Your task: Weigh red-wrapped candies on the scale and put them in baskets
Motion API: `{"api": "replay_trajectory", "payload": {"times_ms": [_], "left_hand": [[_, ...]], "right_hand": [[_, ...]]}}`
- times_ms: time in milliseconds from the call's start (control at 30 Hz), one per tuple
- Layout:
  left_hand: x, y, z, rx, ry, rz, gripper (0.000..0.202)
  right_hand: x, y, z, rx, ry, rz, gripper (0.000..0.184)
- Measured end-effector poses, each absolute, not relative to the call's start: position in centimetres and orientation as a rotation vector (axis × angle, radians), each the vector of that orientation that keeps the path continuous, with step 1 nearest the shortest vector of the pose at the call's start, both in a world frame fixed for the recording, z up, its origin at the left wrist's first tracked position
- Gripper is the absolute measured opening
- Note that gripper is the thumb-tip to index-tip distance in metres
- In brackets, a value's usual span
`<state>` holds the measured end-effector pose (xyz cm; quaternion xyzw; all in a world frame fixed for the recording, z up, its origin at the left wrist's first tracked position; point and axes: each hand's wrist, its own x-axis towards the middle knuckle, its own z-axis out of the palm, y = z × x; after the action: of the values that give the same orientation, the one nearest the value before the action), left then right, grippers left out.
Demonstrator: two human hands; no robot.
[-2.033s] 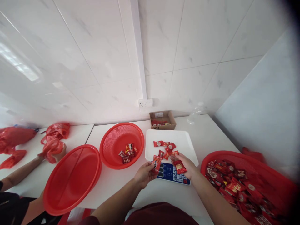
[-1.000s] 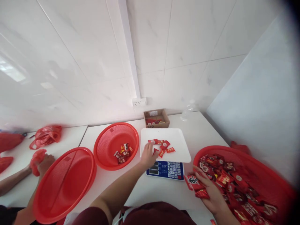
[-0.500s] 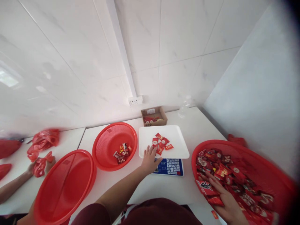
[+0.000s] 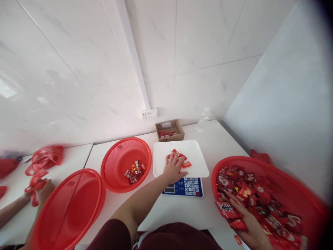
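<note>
My left hand [image 4: 173,169] lies with fingers spread over a small heap of red candy packets [image 4: 185,164] on the white tray [image 4: 197,154] of a scale with a blue keypad [image 4: 191,185]. My right hand [image 4: 246,222] rests palm up at the near rim of a big red basket [image 4: 299,199] full of red candy packets. Its fingers are stretched out and a few packets [image 4: 227,209] lie on them.
A round red basket [image 4: 118,156] with a few candies stands left of the scale, beside a larger red basket [image 4: 66,211]. A small cardboard box [image 4: 169,130] sits by the wall. At far left another person's hand [image 4: 41,191] handles red plastic bags [image 4: 43,158].
My left hand let go of its packets and moved onto the heap on the tray. My right hand went from the scale down to the big basket on the right.
</note>
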<state>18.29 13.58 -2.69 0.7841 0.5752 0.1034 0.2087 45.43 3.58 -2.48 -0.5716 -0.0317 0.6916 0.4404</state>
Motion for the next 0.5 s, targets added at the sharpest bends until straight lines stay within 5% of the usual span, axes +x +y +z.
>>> {"api": "replay_trajectory", "payload": {"times_ms": [367,500], "left_hand": [[19.4,16.2,-4.1,2.283,1.588,0.227,0.053],[18.4,15.3,-3.8,2.334,1.539,0.294,0.057]], "right_hand": [[45.1,3.3,-2.8,-1.42,-0.107,1.669,0.04],[45.2,3.4,-3.0,-1.417,-0.113,1.683,0.037]]}}
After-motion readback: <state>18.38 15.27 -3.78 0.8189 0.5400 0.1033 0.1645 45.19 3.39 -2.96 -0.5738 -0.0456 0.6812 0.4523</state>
